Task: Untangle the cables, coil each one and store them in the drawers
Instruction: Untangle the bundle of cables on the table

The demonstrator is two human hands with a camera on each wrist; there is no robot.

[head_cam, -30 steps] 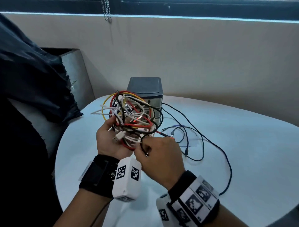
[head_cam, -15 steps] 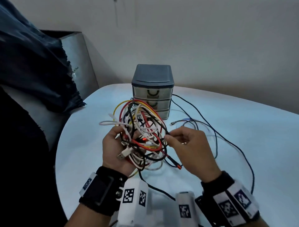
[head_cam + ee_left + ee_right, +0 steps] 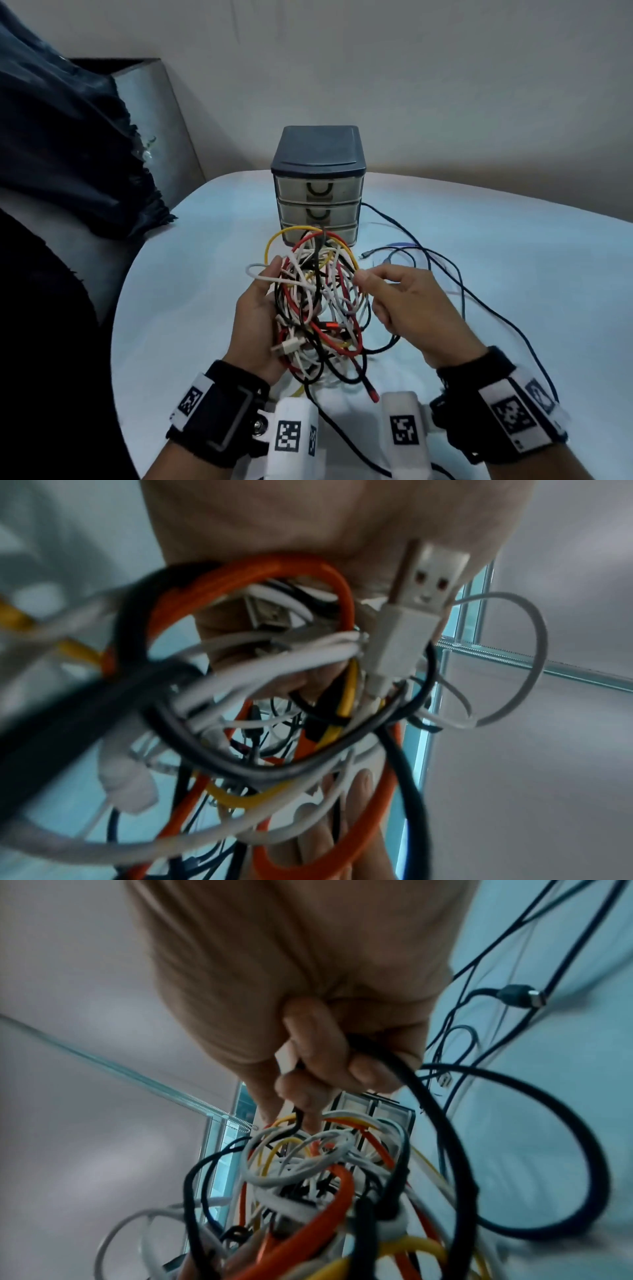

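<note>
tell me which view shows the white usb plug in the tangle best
The left wrist view: the white USB plug fills the frame against the left hand, its metal end sharp. The head view shows it small at the tangle's lower left. In the right wrist view I cannot pick it out.

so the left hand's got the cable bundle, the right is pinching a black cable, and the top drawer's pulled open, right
Not quite: in the head view the drawer unit has all its drawers closed. The left hand does hold the cable bundle, and the right hand pinches a black cable.
</note>
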